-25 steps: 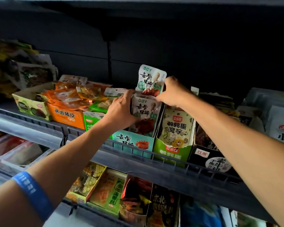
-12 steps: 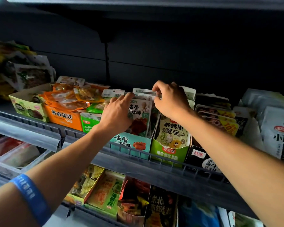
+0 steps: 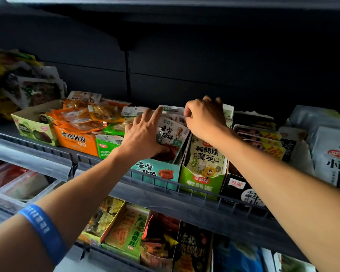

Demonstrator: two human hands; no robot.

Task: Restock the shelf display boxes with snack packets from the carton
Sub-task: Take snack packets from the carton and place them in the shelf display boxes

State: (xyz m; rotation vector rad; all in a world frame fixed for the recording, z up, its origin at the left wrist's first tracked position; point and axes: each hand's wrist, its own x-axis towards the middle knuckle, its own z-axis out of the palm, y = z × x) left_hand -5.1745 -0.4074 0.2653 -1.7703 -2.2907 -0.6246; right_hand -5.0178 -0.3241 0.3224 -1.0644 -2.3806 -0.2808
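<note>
A teal display box stands on the upper shelf, holding upright white snack packets printed with a red meat picture. My left hand lies against the left side of the front packets with its fingers spread and straight, and the thumb presses low on the front packet. My right hand curls over the packet tops at the back of the box, its fingertips pinching a packet's top edge. The carton is out of view.
Right of the teal box stand a green box and a black box. An orange box and a small green box sit to the left. A wire rail fronts the shelf, with more snack boxes on the shelf below.
The packet my right hand held high has gone down into the teal box behind the others. My right hand dropped with it, and my left hand's fingers spread out.
</note>
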